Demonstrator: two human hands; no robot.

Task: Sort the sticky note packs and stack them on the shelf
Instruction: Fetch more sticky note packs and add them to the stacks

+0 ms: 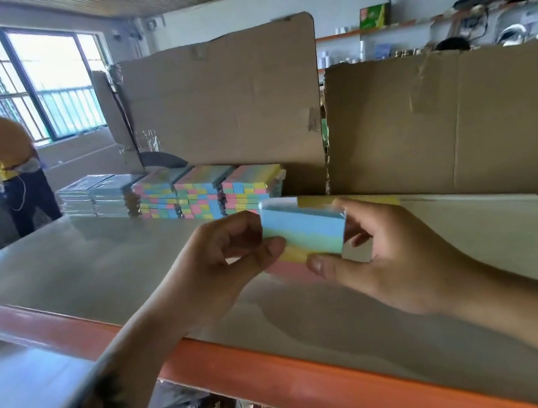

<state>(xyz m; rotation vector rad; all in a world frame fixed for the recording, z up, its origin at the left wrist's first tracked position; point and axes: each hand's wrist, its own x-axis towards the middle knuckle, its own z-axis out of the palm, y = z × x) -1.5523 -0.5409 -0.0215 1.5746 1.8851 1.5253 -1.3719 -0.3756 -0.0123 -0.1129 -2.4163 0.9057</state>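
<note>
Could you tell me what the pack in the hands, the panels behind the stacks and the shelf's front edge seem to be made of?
Sticky note pack: paper in pastel bands, apparently in glossy clear wrap, given the sheen. Panels: matte brown corrugated cardboard, with creases, torn edges and tape remnants. Shelf's front edge: probably orange painted metal, smooth with a slight sheen.

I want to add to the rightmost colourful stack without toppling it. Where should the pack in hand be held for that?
By its two short ends, as now: left hand on the left end, right hand on the right, thumbs in front. The pack is a wide, flat block, so end grips leave its underside free to lower onto the rightmost stack from above.
</note>
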